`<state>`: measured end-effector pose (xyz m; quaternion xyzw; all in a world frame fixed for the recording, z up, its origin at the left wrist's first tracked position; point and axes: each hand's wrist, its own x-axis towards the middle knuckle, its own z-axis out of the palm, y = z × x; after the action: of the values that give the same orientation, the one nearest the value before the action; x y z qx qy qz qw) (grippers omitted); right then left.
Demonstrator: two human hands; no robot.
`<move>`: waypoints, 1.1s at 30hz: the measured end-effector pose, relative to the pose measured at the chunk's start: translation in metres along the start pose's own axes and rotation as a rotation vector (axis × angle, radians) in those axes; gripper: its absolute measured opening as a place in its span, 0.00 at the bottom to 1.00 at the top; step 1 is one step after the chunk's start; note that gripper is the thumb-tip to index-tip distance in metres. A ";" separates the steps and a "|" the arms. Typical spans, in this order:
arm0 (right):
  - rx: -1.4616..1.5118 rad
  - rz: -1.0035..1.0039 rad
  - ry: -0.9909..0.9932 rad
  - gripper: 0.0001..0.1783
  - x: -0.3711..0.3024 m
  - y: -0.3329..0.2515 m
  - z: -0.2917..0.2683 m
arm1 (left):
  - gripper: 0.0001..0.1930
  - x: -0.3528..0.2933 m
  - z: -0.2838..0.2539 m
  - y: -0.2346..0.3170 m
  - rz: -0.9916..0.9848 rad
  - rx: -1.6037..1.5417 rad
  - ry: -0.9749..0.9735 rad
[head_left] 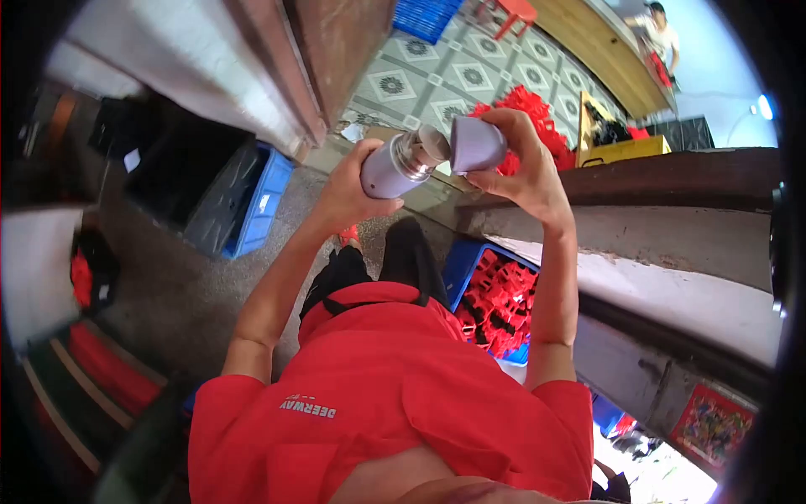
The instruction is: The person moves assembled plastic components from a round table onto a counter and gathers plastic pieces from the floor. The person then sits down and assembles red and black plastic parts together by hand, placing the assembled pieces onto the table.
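A pale purple thermos point(384, 174) with a bare metal neck and silver stopper rests in my left hand point(346, 186), whose fingers wrap round its body. It is tilted, its top leaning up and to the right. My right hand point(527, 166) grips the matching purple cup lid point(475, 145) by its side. The lid is off the thermos, close beside the silver stopper. Both hands are raised in front of me, near a doorway.
A blue crate point(262, 206) stands at left beside black bins. Another blue crate point(457, 273) full of red pieces point(501, 302) is at my right, below a wall ledge point(672, 181). Beyond the doorway are patterned tiles point(416, 50), a red pile point(537, 109) and a person point(663, 38).
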<state>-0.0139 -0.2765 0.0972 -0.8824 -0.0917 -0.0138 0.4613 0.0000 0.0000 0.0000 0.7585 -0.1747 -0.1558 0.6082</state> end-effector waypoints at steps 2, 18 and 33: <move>0.040 -0.110 -0.131 0.40 0.007 0.003 -0.009 | 0.40 0.012 0.006 -0.001 -0.039 0.010 -0.107; -0.188 0.025 -0.079 0.34 0.275 0.155 -0.201 | 0.38 0.418 0.054 0.031 -0.076 0.026 -0.396; 0.503 0.348 -0.189 0.38 0.383 0.332 -0.375 | 0.41 0.727 0.150 0.023 0.042 0.068 -0.646</move>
<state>0.4430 -0.7104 0.0850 -0.7406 0.0175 0.1706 0.6497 0.5780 -0.4648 -0.0267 0.6858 -0.3795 -0.3697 0.4989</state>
